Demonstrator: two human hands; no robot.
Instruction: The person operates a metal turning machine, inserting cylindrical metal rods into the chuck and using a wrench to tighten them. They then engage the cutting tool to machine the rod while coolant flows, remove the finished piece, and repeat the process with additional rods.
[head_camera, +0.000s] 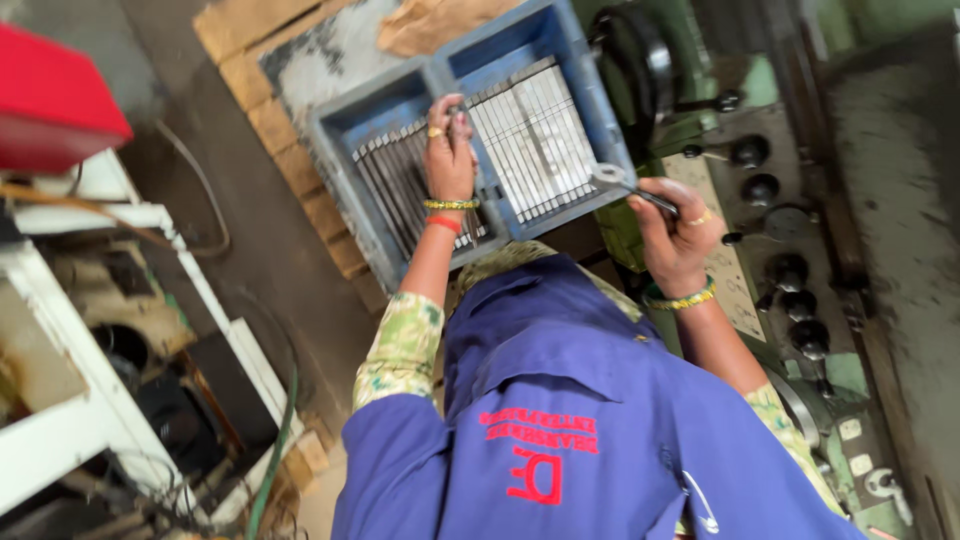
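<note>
My left hand (450, 150) reaches into a blue plastic crate (590, 90) and pinches one thin metal rod (456, 108) near the divider between its two compartments. Both compartments hold rows of several grey metal rods (535, 140) laid side by side. My right hand (678, 238) is closed around the dark handle of a metal spanner (612, 177), whose ring end hovers over the crate's near right corner. Bangles are on both wrists, and my blue work coat (560, 400) fills the lower middle.
A green machine (840, 380) with black knobs (760, 188) and levers runs down the right side. The crate rests on a wooden pallet (270, 110). On the left stand a white metal frame (110, 400) and a red box (50, 100), with cables on the floor.
</note>
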